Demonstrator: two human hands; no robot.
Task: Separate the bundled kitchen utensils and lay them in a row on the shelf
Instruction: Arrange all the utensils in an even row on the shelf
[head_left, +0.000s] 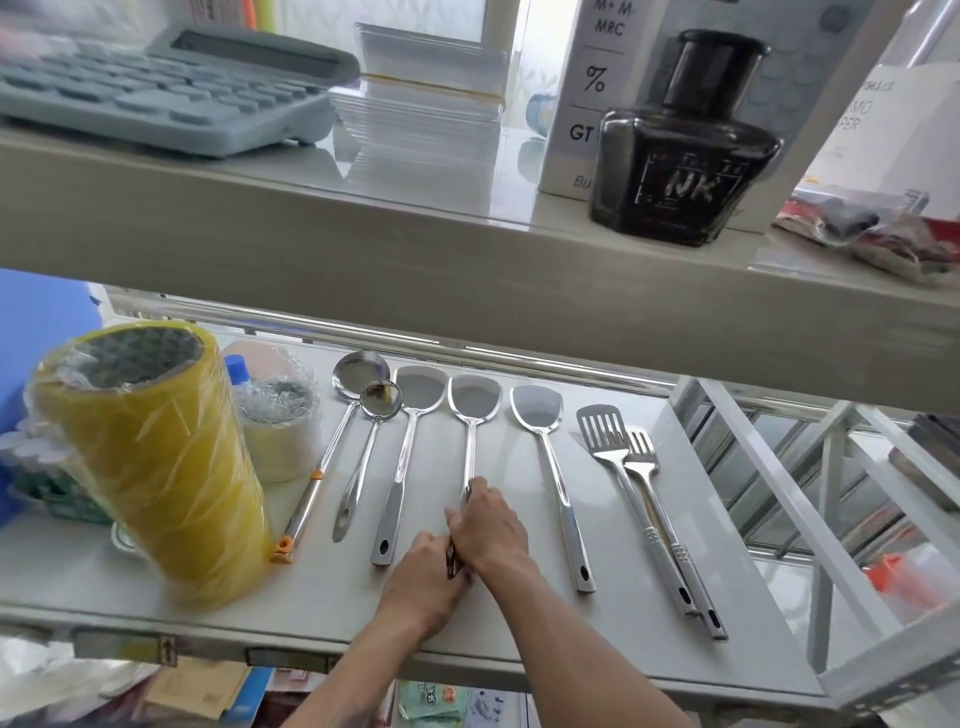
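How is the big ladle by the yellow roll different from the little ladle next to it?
The big ladle has a wider bowl and a longer handle with orange tips; the little ladle has a smaller bowl and a shorter, all-metal handle. The big ladle's bowl also lies farther back on the shelf. Both are shiny metal and lie flat.

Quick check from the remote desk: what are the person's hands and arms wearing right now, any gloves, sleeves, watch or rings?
Nothing that shows. The left hand and the right hand are both bare, with no gloves, and no rings can be made out. Both forearms are uncovered as far as the bottom edge of the picture: no sleeves, watch or wristband in view.
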